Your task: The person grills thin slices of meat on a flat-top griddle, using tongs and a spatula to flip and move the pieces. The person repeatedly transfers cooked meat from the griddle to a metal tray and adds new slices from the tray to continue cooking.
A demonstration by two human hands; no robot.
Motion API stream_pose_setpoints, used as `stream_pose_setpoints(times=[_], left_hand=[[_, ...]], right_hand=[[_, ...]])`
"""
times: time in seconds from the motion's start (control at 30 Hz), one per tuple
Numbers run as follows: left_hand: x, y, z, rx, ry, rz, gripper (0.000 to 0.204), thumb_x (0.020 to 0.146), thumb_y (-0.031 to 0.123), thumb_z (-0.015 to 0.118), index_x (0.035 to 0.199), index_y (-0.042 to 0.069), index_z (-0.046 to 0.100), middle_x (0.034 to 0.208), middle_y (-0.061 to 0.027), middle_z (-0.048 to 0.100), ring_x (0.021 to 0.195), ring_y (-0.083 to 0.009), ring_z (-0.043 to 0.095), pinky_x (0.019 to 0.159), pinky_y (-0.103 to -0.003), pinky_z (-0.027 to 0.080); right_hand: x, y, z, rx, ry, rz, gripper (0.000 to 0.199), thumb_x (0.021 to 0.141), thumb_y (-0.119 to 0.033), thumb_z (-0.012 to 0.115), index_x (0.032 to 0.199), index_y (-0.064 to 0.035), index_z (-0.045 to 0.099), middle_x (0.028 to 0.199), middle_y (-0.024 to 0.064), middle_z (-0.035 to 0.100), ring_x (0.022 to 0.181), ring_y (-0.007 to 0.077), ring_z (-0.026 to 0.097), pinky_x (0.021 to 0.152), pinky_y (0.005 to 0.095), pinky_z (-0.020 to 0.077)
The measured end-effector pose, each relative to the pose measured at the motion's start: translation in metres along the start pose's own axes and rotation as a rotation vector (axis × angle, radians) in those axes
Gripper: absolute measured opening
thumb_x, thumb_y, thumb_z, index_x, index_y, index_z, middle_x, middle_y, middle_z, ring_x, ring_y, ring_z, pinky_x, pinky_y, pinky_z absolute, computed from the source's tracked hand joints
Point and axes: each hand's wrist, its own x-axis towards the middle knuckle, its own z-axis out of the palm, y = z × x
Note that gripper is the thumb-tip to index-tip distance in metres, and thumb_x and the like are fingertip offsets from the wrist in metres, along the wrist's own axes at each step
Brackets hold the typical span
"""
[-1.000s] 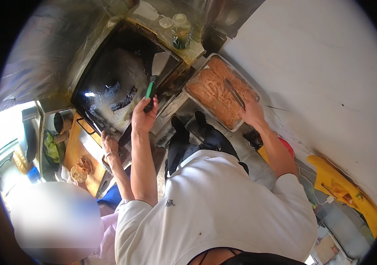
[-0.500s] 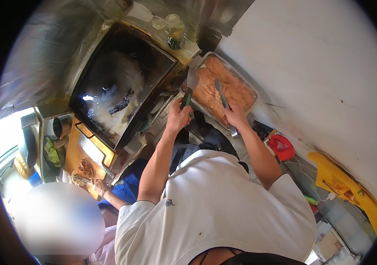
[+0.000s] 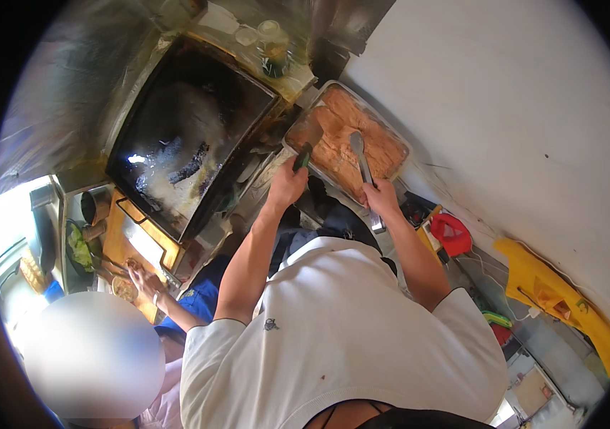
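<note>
A rectangular tray (image 3: 388, 119) is filled with flat, orange-red slabs of what looks like marinated meat (image 3: 344, 121). My left hand (image 3: 288, 184) is closed round the dark green handle of a spatula (image 3: 304, 155), whose broad blade lies over the tray's left end. In my right hand (image 3: 382, 198) is a pair of metal tongs (image 3: 362, 159). Their tips reach over the middle of the meat, pressed together or nearly so, with nothing visible between them. Whether the blade or the tips touch the meat I cannot tell.
Left of the tray is a black griddle (image 3: 197, 107) with shiny, charred residue. A glass jar (image 3: 273, 50) stands behind it. At a wooden board (image 3: 115, 232) on the left, another person's hand (image 3: 149, 284) works with food. A white wall (image 3: 491, 93) rises on the right.
The view has shifted slightly. My spatula blade has moved a little over the meat, while the tongs stay over the tray. The other person's hand has moved up along the board.
</note>
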Motion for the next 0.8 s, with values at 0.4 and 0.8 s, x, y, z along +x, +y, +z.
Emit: stream_pose_setpoints(times=[0.4, 0.8], left_hand=[[-0.007, 0.013, 0.012, -0.002, -0.224, -0.057, 0.037, 0.089, 0.024, 0.056, 0.115, -0.001, 0.067, 0.076, -0.0082, 0.067, 0.066, -0.0181, 0.063, 0.064, -0.034, 0.05], [-0.037, 0.013, -0.037, -0.486, -0.262, -0.203, 0.037, 0.095, 0.016, 0.056, 0.128, -0.002, 0.06, 0.08, -0.0075, 0.066, 0.046, -0.0108, 0.046, 0.041, -0.027, 0.036]], right_hand=[[-0.07, 0.039, -0.048, 0.079, 0.077, -0.044, 0.023, 0.094, -0.018, 0.061, 0.081, 0.0003, 0.061, 0.065, 0.0083, 0.065, 0.052, 0.014, 0.061, 0.049, 0.0312, 0.0466], [-0.12, -0.113, -0.066, -0.206, -0.209, -0.211, 0.02, 0.097, -0.02, 0.062, 0.088, -0.0012, 0.063, 0.067, 0.0056, 0.065, 0.055, 0.0107, 0.059, 0.052, 0.0284, 0.0467]])
